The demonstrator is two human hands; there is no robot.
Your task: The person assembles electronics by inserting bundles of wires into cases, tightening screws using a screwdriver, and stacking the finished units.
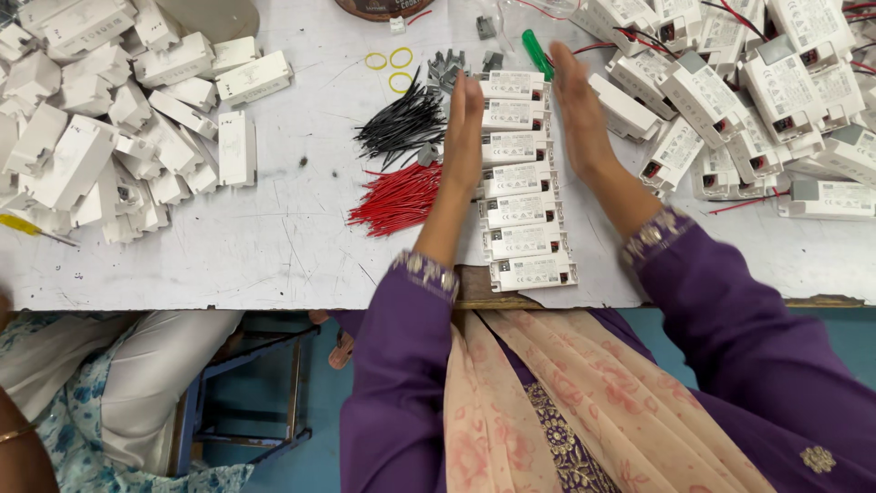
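A column of several white rectangular box units [520, 178] lies on the white table [292, 237], running from the far side toward the front edge. My left hand [463, 137] is flat and edge-on against the column's left side. My right hand [577, 114] is flat against its right side, fingers straight. Neither hand grips anything; both press the stack from the sides. A green-handled screwdriver [537, 53] lies just beyond my right fingertips.
Black wires [401, 123] and red wires [397, 199] lie left of the column, with yellow rubber bands [391, 68] and small grey clips [447, 66] beyond. White casings are heaped at left [100, 119] and wired units at right [757, 100]. Another person sits at lower left [109, 393].
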